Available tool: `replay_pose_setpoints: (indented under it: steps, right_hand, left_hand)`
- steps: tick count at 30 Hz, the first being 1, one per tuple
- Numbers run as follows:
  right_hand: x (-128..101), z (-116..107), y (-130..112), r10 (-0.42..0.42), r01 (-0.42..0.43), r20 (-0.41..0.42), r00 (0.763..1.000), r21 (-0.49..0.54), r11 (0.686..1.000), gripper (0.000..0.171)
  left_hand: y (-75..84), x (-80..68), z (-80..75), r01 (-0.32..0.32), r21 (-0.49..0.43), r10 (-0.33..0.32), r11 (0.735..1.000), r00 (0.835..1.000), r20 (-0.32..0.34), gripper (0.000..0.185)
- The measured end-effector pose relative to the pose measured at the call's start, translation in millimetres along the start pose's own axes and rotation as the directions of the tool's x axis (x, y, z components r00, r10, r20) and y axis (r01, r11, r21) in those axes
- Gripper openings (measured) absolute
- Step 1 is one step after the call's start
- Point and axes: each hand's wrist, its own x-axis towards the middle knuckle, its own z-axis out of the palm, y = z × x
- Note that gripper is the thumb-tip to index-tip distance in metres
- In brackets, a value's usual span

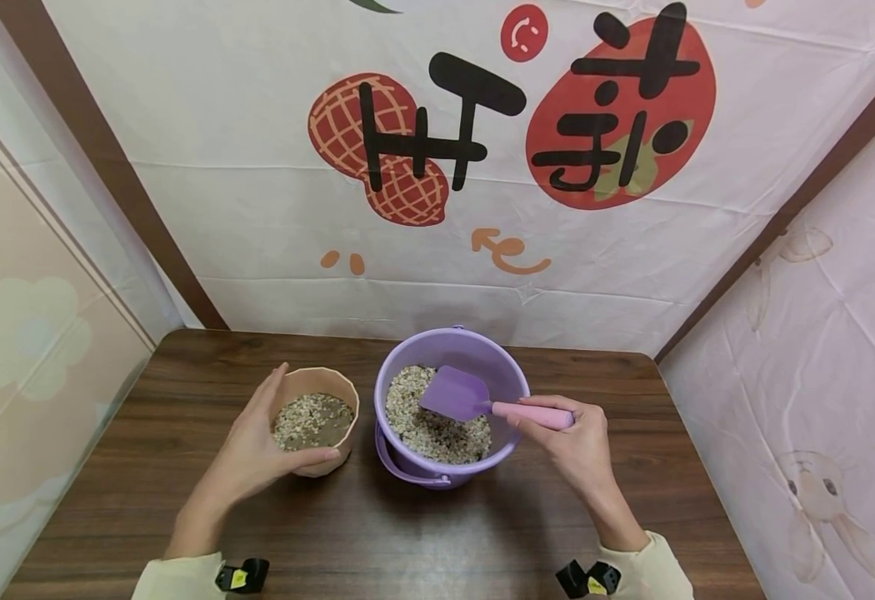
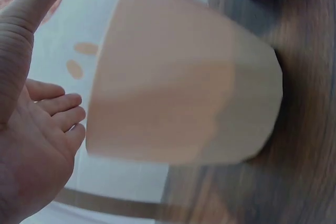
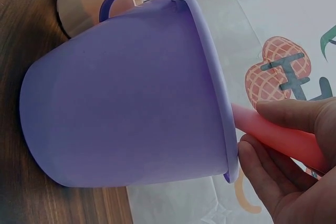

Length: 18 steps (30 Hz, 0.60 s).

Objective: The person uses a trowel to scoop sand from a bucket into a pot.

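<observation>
Scoop over bucket, cup held beside it.
Right hand [image 1: 576, 437] grips the scoop [image 1: 456, 393] above the bucket [image 1: 448, 350]; left hand [image 1: 261, 442] cups the cup [image 1: 316, 417] on the worktop [image 1: 407, 533]. Tilting the scoop between them could spill grain.

The bucket [image 1: 407, 368] was lilac, the scoop [image 1: 456, 393] purple with a pink handle, the cup [image 1: 343, 392] peach, the grain [image 1: 437, 433] speckled beige, and the table [image 1: 422, 533] dark woodgrain.

Left wrist view: cup [image 2: 184, 87] blurred, contents hidden. Right wrist view: scoop blade hidden behind bucket [image 3: 131, 98] wall.
</observation>
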Motion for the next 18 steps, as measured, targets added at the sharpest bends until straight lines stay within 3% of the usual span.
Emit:
replay_pose_setpoints:
  steps: [8,18]
  right_hand:
    - [-0.3,0.6,0.6,-0.005,0.005,0.002,1.0,0.011,1.0,0.026]
    - [-0.4,0.4,2.1,0.003,-0.003,0.002,1.0,0.006,1.0,0.025]
  left_hand:
    - [22.4,6.3,21.6,-0.084,-0.095,0.089,0.992,0.995,0.048,0.136]
    - [48.9,16.0,38.1,-0.132,-0.088,0.141,0.987,0.985,0.096,0.138]
